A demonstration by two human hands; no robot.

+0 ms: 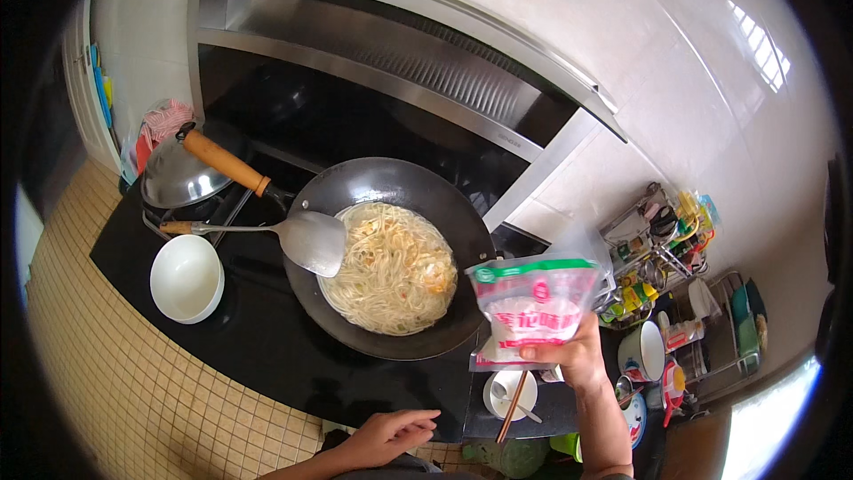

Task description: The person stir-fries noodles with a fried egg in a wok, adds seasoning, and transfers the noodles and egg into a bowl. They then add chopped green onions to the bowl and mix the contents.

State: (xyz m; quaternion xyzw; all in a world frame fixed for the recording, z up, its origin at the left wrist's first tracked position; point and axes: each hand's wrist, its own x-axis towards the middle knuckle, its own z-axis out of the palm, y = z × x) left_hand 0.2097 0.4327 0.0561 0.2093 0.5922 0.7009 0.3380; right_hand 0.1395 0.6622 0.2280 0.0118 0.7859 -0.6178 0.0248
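Note:
My right hand grips a clear plastic bag of white seasoning with a green top strip and pink print, held up at the right of the wok. Below the wok, my left hand is empty at the counter's front edge, fingers apart. Noodles in broth with egg fill the middle of the dark wok. A metal wok spatula lies across the wok's left rim. To its left stands an empty white bowl. A small white bowl with a spoon and chopsticks sits beneath the bag.
A domed metal lid rests at the left back. The range hood rises behind the wok. At right are a wire rack with bottles and utensils, an enamel pot and a dish rack.

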